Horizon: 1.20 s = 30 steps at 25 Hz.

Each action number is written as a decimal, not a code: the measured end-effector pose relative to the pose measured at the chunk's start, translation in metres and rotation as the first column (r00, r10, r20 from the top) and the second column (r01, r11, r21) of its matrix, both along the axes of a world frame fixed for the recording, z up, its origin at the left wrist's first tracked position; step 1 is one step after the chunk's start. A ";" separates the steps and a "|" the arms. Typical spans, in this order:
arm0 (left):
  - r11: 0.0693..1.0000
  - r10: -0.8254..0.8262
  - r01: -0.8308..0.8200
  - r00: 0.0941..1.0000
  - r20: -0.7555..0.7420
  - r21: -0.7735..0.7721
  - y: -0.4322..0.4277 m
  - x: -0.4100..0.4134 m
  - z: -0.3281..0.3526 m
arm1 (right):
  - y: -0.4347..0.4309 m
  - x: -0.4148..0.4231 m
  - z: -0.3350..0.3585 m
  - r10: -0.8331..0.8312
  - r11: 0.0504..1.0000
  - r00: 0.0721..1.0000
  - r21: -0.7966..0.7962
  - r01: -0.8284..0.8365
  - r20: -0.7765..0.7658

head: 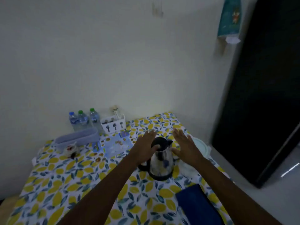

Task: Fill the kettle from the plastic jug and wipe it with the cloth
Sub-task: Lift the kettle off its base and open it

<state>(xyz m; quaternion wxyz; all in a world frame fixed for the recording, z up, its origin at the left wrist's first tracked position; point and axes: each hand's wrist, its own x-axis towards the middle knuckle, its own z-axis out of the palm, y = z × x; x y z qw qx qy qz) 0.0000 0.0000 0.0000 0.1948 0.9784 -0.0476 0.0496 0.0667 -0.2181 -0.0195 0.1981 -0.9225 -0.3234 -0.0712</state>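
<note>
We flank the steel kettle (161, 161) on the lemon-print table (65, 184) with left hand (144, 146) and right hand (186, 146) spread, holding nothing, so filling and wiping seem still ahead.

Steel kettle (161, 161) with black lid, upright on a lemon-print tablecloth (65, 184). Left hand (146, 146) flat-fingered against the kettle's left side, thumb at the lid; right hand (185, 146) spread just right of the kettle, holding nothing. Blue cloth (196, 203) in front of the kettle, to the right. White round jug (201, 147) behind the right hand. Three bottles (83, 119) far left of the kettle, by the wall.
</note>
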 end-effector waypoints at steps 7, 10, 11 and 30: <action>0.956 0.282 -0.291 0.949 -0.141 -0.045 -0.012 0.027 -0.078 | 0.026 0.043 -0.066 0.059 0.991 0.974 -0.101 -0.083 -0.220; 0.901 0.371 -0.403 0.908 -0.195 -0.159 0.003 0.043 -0.104 | 0.041 0.064 -0.074 0.084 0.983 0.971 -0.138 -0.117 -0.225; 0.895 0.371 -0.407 0.906 -0.206 -0.181 0.005 0.044 -0.105 | 0.046 0.068 -0.077 0.093 0.983 0.967 -0.133 -0.128 -0.238; 0.869 0.402 -0.408 0.912 -0.083 -0.280 0.055 -0.089 -0.066 | 0.080 -0.037 -0.062 0.281 0.930 0.917 0.317 -0.187 -0.284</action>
